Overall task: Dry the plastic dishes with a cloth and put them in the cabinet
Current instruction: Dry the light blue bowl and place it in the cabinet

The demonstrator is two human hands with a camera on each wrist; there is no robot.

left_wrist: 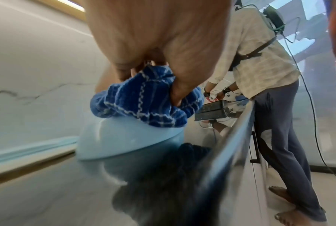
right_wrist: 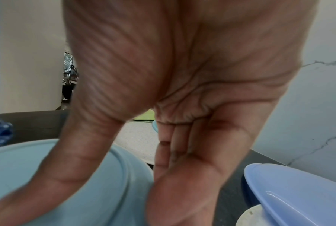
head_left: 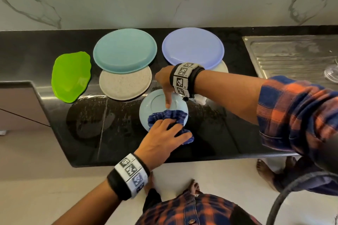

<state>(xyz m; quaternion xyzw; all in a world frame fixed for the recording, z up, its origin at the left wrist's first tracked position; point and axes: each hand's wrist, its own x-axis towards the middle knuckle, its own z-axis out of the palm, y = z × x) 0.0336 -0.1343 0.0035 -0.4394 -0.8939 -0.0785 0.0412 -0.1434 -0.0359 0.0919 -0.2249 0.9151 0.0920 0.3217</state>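
Observation:
A small light blue plate (head_left: 159,103) lies face down on the black counter (head_left: 219,133), near its front edge. My left hand (head_left: 175,129) grips a bunched blue checked cloth (head_left: 170,116) and presses it on the plate's near side. The left wrist view shows the cloth (left_wrist: 143,104) wadded under my fingers on top of the plate (left_wrist: 124,140). My right hand (head_left: 164,86) holds the plate from the far side. Its thumb (right_wrist: 72,160) lies across the plate's base (right_wrist: 109,191). Its fingers (right_wrist: 174,145) reach down past the rim, with the tips hidden.
Behind are a teal plate (head_left: 125,50), a lavender plate (head_left: 193,45), a speckled beige plate (head_left: 125,84), a green leaf-shaped dish (head_left: 71,76) and a white plate's edge (head_left: 223,67). A steel drainboard (head_left: 292,56) is at right. Another person (left_wrist: 259,76) stands by the counter.

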